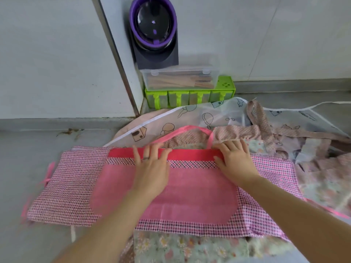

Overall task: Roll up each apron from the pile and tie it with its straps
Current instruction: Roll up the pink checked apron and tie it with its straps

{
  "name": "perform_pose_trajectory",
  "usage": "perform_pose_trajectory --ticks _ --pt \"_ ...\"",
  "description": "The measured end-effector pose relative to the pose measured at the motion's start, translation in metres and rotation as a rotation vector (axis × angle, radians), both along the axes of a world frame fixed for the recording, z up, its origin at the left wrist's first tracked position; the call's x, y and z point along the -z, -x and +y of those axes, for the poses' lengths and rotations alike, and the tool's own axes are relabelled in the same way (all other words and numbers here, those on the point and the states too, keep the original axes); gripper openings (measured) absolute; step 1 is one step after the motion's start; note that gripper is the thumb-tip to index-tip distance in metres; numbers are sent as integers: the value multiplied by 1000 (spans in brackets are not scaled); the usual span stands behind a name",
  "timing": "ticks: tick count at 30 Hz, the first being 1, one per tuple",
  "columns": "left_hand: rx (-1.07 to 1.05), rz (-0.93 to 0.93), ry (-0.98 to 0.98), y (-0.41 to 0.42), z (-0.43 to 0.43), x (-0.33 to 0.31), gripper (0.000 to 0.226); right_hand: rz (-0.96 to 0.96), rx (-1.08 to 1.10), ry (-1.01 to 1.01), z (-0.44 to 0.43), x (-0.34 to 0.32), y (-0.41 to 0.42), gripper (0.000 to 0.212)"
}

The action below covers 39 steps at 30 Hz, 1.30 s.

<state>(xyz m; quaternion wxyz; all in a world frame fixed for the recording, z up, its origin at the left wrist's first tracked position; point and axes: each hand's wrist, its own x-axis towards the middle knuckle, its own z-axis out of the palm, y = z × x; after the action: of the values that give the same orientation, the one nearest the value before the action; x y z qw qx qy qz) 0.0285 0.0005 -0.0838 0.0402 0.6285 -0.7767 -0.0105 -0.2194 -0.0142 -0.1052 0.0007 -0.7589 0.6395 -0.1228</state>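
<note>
At the near edge of the grey bench [28, 158], a pale green floral cloth [171, 247] is seen under the task's thing. The pink checked apron with a plain pink pocket panel [76, 183] is laid flat across the middle of the bench, its red top band [191, 154] turned away from the near edge. The left hand [152, 168] is rested on that band, fingers [150, 150] spread and nearly straight. The right hand [234, 160] is placed on the band's right end; whether its fingers [229, 147] pinch the cloth cannot be told. The pink neck strap [190, 129] is looped just beyond. Further back, a mauve dotted apron [237, 131] and a translucent white printed apron [171, 120] are piled. A lime green drawer unit [226, 86] is noted at the far edge, with a clear plastic box of wooden sticks [178, 80] on top.
</note>
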Motion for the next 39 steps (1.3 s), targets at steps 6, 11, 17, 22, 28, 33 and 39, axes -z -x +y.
perform_pose_trajectory --ticks 6,11,17,22,28,33,39 --pt "41 55 -202 52 23 33 58 -132 369 -139 39 -9 63 48" --pt "21 32 -183 53 24 56 78 -586 794 -225 51 -11 99 60" --pt "6 40 -143 55 25 63 77 -796 780 -163 63 -12 102 39" --pt "8 45 -117 55 27 66 73 -702 779 -68 38 -22 113 21" --pt "0 26 -90 55 26 67 73 -754 775 -131 66 -17 108 43" --pt "-1 48 -87 57 28 66 58 -823 925 25 127 -9 85 34" --pt "-2 55 -84 56 28 66 55 -933 1162 155 175 3 56 28"
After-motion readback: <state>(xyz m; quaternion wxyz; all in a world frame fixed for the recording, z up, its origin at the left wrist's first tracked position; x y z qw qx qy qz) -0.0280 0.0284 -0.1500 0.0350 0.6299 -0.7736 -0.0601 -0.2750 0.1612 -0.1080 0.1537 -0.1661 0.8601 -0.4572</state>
